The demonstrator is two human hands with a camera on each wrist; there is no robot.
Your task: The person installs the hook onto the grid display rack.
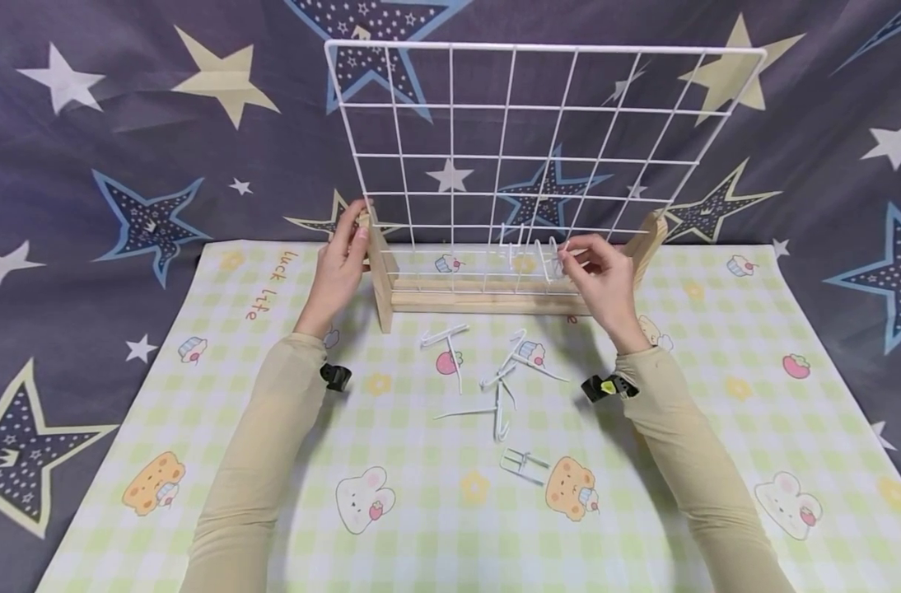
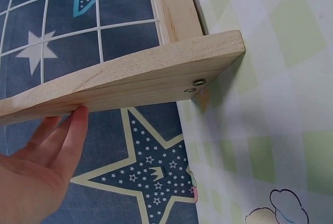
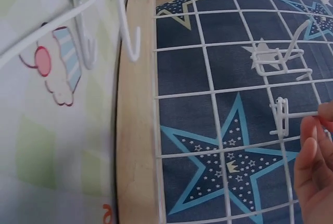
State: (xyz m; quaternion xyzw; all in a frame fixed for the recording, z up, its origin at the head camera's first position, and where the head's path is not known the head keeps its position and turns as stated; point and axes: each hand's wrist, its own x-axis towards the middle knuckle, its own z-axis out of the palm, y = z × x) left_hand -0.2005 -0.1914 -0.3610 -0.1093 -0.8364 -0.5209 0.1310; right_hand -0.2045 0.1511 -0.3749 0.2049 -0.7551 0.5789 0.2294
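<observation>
A white wire grid (image 1: 506, 156) stands upright in a wooden base (image 1: 487, 303) with a side piece at each end. My left hand (image 1: 337, 268) grips the upper end of the left side piece (image 1: 381, 284); in the left wrist view several fingertips (image 2: 79, 113) rest on its outer face. With thumb and fingers, my right hand (image 1: 602, 280) pinches the prong of a white wire hook (image 3: 281, 117), whose frame is against the grid's lower right part. Another wire hook (image 3: 278, 61) sits on the grid beside it, untouched by either hand.
Several loose wire hooks lie on the checked tablecloth in front of the base, among them one hook (image 1: 445, 338) at the left and another (image 1: 523, 466) nearest me. A dark star-patterned cloth (image 1: 139, 132) hangs behind and at the sides.
</observation>
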